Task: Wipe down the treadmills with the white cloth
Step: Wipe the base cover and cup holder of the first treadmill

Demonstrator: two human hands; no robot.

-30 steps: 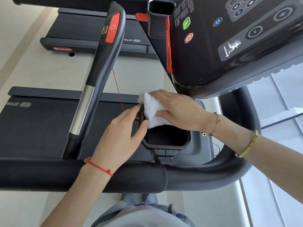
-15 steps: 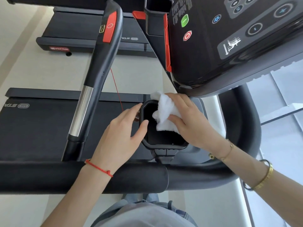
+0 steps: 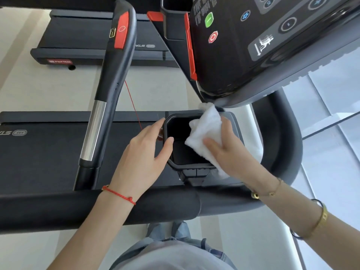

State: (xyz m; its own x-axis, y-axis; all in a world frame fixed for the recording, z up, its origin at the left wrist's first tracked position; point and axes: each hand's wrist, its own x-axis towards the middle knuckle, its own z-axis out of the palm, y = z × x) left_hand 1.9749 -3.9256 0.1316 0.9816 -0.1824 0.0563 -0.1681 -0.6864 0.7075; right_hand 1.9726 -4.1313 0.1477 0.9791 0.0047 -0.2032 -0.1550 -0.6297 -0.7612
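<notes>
The treadmill console (image 3: 272, 45) filled the upper right of the frame, its green start button (image 3: 209, 19) and red stop button (image 3: 213, 37) facing the person. A second treadmill deck (image 3: 93, 36) lay across the upper left, and the near treadmill's front handlebar (image 3: 97, 207) ran across the lower half. The side handrail (image 3: 115, 75) with its red pad rose left of centre.

Just right of centre sat the black cup holder (image 3: 187, 152). The left hand (image 3: 142, 160) steadied it, fingers loosely spread, thumb hooked over the left rim and the index fingertip touching the far left corner. The right hand (image 3: 229, 151) pressed the white cloth (image 3: 206, 129) against the holder's right rim, fingers held together and flat on top, thumb tucked across the cloth's lower edge. The cloth's upper corner touched the console's lower edge.

Risks, as I judged them: a wide upward sweep could have carried the cloth onto the console and pressed the start button, setting the belt moving. The thin red safety cord (image 3: 134, 106) hung close to the left hand, and a snagged finger might have pulled it loose. Hard sideways pressure could have strained the holder's mount. The loosely folded cloth might also have slipped down into the holder.
</notes>
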